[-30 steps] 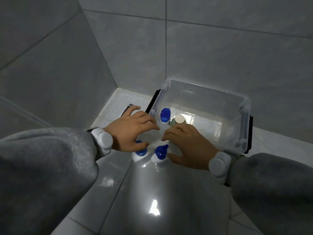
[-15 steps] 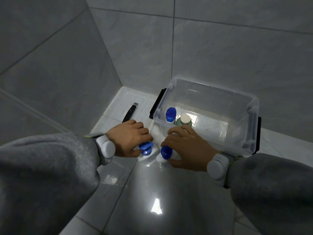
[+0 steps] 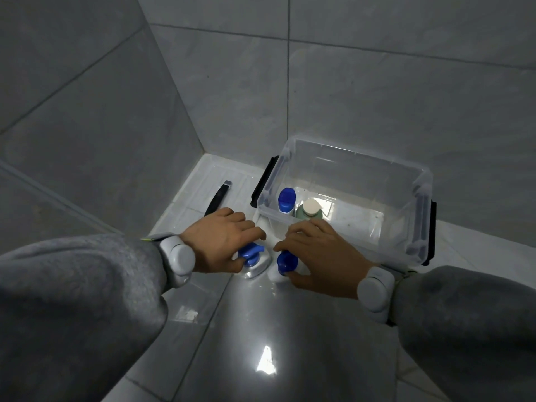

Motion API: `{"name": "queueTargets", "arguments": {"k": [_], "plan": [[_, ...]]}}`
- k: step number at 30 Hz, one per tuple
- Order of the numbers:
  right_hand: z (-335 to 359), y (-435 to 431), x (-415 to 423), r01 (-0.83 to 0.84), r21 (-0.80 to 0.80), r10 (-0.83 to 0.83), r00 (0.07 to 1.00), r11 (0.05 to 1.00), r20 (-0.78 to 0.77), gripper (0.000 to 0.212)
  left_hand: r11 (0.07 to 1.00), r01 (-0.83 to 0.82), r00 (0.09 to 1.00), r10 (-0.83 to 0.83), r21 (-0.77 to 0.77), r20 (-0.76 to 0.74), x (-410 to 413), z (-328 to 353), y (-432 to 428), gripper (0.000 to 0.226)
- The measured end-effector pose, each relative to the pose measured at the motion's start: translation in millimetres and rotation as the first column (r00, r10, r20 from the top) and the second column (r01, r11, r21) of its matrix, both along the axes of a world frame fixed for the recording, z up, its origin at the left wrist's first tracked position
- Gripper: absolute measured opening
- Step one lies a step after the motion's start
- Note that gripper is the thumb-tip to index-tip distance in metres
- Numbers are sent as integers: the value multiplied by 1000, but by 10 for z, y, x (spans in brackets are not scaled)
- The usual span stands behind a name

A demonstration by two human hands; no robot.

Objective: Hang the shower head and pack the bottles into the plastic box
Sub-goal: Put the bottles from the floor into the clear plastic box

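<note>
Our left hand (image 3: 220, 239) curls its fingers round the left pump bottle (image 3: 256, 264); our right hand (image 3: 316, 253) grips the right pump bottle (image 3: 285, 264), both just before the plastic box (image 3: 419, 216). Smooth bottles could slip, or clip its near wall.

Nothing legible anywhere. No print, brand or number to make out on the left bottle (image 3: 253, 261) or right bottle (image 3: 285, 261) outside the box (image 3: 420, 204), nor on the white bottle (image 3: 286, 202) and green bottle (image 3: 309, 212) inside it. Too dim and small for any label.
</note>
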State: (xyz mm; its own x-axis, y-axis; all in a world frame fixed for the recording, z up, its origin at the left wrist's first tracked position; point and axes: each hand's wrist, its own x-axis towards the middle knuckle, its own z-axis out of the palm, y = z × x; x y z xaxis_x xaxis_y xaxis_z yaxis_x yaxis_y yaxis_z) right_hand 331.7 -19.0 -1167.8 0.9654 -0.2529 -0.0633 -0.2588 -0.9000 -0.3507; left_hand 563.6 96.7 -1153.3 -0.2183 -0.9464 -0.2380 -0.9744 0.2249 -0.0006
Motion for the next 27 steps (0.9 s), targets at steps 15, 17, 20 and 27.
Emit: {"name": "queueTargets", "arguments": {"k": [15, 17, 20, 27], "plan": [[798, -287, -444, 213, 227, -282, 897, 950, 341, 50, 997, 1, 986, -14, -81, -165, -511, 802, -633, 45], [929, -354, -476, 242, 276, -329, 884, 930, 333, 50, 996, -12, 985, -3, -88, -172, -547, 891, -721, 48], [1110, -462, -527, 227, 369, -374, 837, 901, 399, 50, 993, -39, 974, 13, -115, -225, -590, 1053, -836, 57], [1354, -796, -570, 224, 447, -457, 718, 866, 526, 53, 976, -103, 939, 32, -191, -342, -668, 1406, -1113, 52]]}}
